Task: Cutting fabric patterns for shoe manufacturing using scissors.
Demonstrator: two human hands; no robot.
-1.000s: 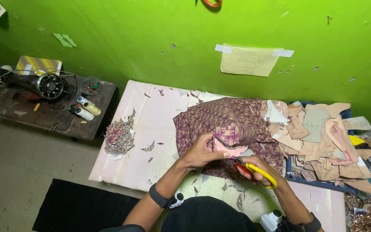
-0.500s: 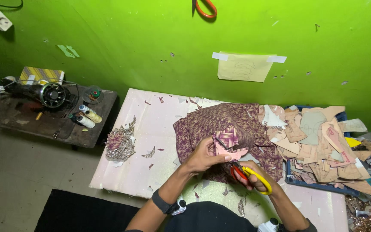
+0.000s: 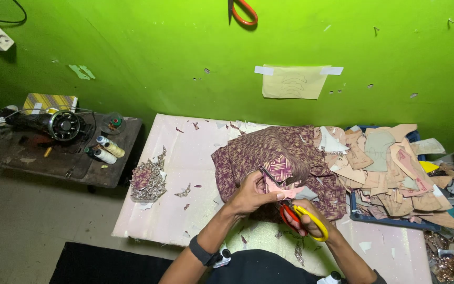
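Paper sheet (image 3: 293, 82) — taped, green wall (image 3: 158, 58).

matt woven cloth (image 3: 285, 152); glossy plastic scissors handles (image 3: 306, 218).

bare pink table (image 3: 185, 158) left of hands, fabric heap (image 3: 285, 152) ahead, paper pieces (image 3: 384, 168) crowding right

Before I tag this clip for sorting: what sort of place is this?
Likely a small tailoring workshop: a sewing machine with thread spools beside it, patterned fabric being cut with scissors, stacked paper patterns.
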